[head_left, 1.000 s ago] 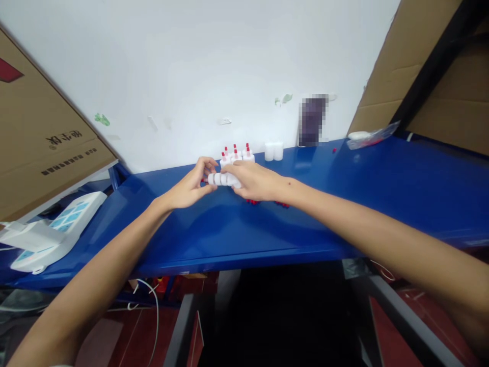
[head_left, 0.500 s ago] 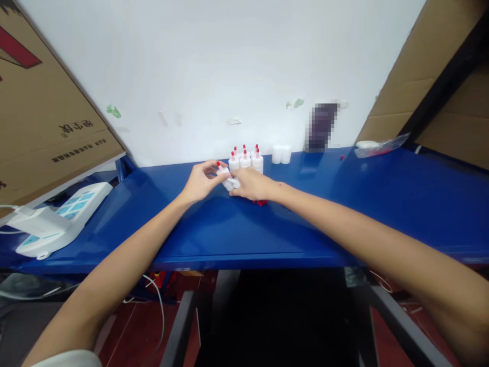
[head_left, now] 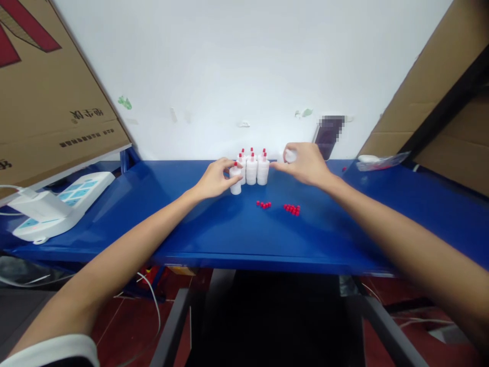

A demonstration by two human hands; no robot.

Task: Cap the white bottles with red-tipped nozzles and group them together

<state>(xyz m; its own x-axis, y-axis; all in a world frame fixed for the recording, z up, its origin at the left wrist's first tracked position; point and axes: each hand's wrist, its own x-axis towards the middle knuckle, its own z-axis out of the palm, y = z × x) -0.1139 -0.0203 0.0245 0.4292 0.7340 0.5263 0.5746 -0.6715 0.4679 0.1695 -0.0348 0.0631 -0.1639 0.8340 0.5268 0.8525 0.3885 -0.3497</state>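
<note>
My left hand (head_left: pixel 217 179) grips a small white squeeze bottle (head_left: pixel 236 186) with a red tip, holding it upright at the left front of the group. Beside it stand several similar white bottles (head_left: pixel 251 172) with red tips, packed close together. My right hand (head_left: pixel 305 163) is to their right, thumb and fingers curved around a white cylinder that looks like a cap (head_left: pixel 291 156). Another white cylinder (head_left: pixel 280 156) shows just left of it, partly hidden by the fingers. In front of the bottles lie two small clusters of red tip caps (head_left: pixel 263 205), the right cluster (head_left: pixel 292 209) being larger.
A white power strip (head_left: pixel 69 204) with a plugged-in adapter lies on the left of the blue table (head_left: pixel 214 232). A dark, blurred-out flat object (head_left: pixel 329 136) leans on the wall. A clear plastic bag (head_left: pixel 384 161) lies at the back right. Cardboard (head_left: pixel 57 112) stands at the left.
My right hand has moved from the held bottle to the white cylinders on the right, uncovering the red caps. The bottle in my left hand is now upright and slightly lower.
</note>
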